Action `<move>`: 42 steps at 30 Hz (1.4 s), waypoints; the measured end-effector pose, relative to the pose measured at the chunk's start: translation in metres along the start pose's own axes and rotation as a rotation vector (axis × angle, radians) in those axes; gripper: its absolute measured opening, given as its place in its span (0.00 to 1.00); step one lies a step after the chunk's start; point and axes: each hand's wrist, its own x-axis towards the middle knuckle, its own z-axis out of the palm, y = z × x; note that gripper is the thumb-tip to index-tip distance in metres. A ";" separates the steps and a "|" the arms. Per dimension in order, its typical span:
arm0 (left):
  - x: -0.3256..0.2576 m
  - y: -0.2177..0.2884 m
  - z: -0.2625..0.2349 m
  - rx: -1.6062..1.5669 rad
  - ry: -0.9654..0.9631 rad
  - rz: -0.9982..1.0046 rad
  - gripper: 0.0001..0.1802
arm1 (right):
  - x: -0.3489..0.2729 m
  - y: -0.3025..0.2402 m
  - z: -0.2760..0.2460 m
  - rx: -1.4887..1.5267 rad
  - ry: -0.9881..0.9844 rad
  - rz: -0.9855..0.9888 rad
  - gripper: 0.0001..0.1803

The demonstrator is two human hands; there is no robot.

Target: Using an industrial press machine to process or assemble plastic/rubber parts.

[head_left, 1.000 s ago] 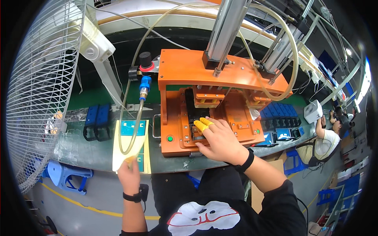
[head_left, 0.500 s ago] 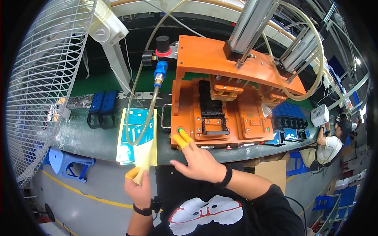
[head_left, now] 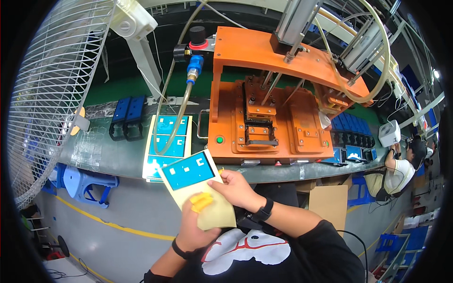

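Note:
In front of my body a pale yellow backing sheet [head_left: 218,213] is held tilted, with one blue film piece with small cut-outs left at its upper end. My left hand [head_left: 196,228] grips its lower left side, yellow covers on the fingers. My right hand [head_left: 238,189] pinches its right edge. Just beyond stands an orange press [head_left: 222,151] with a green button [head_left: 220,140] at its left front corner. Its left pressing block [head_left: 262,109] is down on a black plastic frame [head_left: 263,142] in the fixture.
More backing sheets with blue films [head_left: 188,146] lie left of the press, an air hose above them. Black frames with blue faces stand at left [head_left: 128,115] and right [head_left: 351,127]. A wire fan guard [head_left: 56,94] rises far left. A co-worker [head_left: 401,165] sits far right.
My right hand has left the green button and taken the sheet's edge. My left hand has brought the sheet rightward, its blue film now showing. The press's left block has come down.

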 end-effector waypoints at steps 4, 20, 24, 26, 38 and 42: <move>0.035 0.005 -0.001 0.080 0.140 0.062 0.25 | -0.035 -0.013 -0.008 -0.438 0.021 -0.255 0.13; 0.066 -0.026 0.009 -1.064 0.331 -0.242 0.15 | -0.218 0.170 -0.245 0.506 1.015 -0.092 0.14; 0.066 -0.033 0.024 -1.012 0.164 -0.248 0.15 | -0.330 0.354 -0.252 1.052 0.983 0.378 0.13; 0.067 -0.032 0.038 -0.973 0.106 -0.265 0.14 | -0.354 0.432 -0.231 1.029 1.114 0.350 0.14; 0.067 -0.015 0.076 -0.848 -0.002 -0.270 0.12 | -0.347 0.520 -0.265 1.150 1.625 0.164 0.23; 0.061 -0.016 0.072 -0.713 0.087 -0.280 0.11 | -0.374 0.423 -0.284 0.753 1.608 0.444 0.22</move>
